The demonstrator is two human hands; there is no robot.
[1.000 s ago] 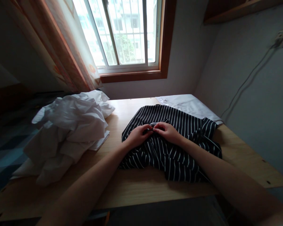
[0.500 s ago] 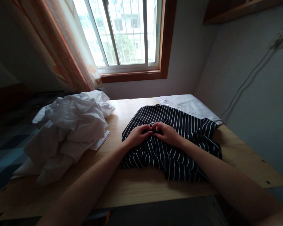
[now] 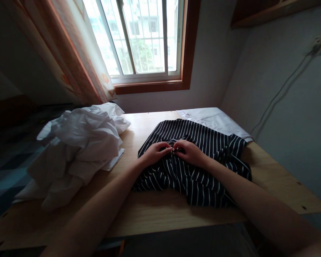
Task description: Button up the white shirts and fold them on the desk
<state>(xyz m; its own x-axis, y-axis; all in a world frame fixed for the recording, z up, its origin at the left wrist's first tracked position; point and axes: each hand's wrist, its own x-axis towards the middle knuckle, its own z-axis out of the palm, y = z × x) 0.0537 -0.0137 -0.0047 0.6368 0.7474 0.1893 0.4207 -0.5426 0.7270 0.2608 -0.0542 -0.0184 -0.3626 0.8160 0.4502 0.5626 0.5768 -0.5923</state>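
Note:
A black shirt with thin white stripes (image 3: 198, 132) lies rumpled across the wooden table in front of me. At its middle my left hand (image 3: 156, 153) and my right hand (image 3: 188, 151) nearly meet at the fingertips. Both pinch the striped cloth, the left from one side and the right from the other. Some small detail sits between the fingertips, too small and dark to make out. The cloth bunches around and below my hands.
A heap of crumpled white clothing (image 3: 88, 132) covers the left part of the table (image 3: 149, 214). Folded white cloth (image 3: 211, 117) lies at the back right. Beyond are a window (image 3: 147, 43), a curtain (image 3: 77, 53) and a wall cable (image 3: 278, 91). A shelf (image 3: 273, 16) juts out upper right.
My left hand has shifted slightly left, with its fingers straighter. My right hand stays almost in place, and the shirt has barely moved.

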